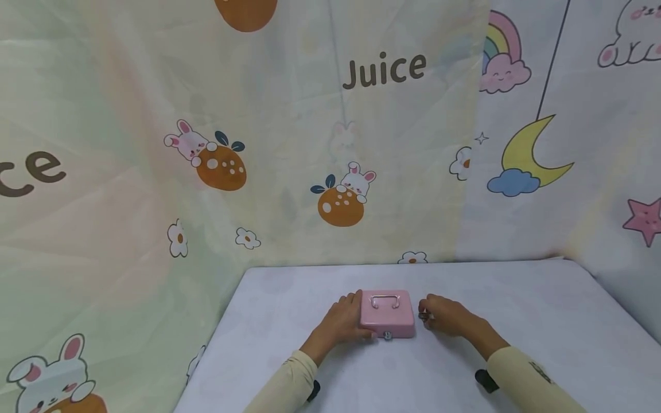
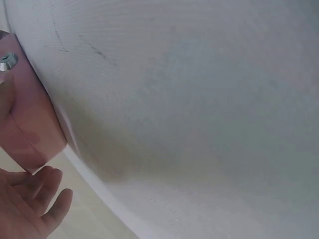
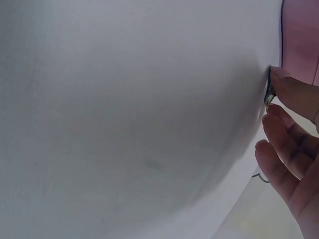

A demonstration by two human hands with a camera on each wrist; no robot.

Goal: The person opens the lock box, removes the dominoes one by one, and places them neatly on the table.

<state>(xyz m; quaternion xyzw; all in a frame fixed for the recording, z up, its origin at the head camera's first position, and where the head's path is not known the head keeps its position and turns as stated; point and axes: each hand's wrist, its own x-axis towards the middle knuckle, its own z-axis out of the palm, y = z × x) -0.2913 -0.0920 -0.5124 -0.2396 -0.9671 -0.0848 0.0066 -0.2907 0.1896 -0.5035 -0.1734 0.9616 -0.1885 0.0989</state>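
A pink cash box (image 1: 387, 314) sits on the white table, its lid down, with a silver handle on top and a round lock (image 2: 8, 61) on the front. My left hand (image 1: 341, 318) holds the box at its left side, thumb on the front face and fingers toward the back corner. Just right of the box, my right hand (image 1: 448, 315) pinches small metal keys (image 1: 426, 315) between thumb and fingertips, close to the tabletop. In the right wrist view the keys (image 3: 269, 92) are mostly hidden by the fingers, and part of the pink box shows beyond them.
The white-covered table (image 1: 289, 287) extends around the box on all sides. Behind it and to both sides hangs a printed cloth backdrop (image 1: 289, 143) with rabbits, oranges and a moon. Black straps (image 1: 486, 381) show at the wrists.
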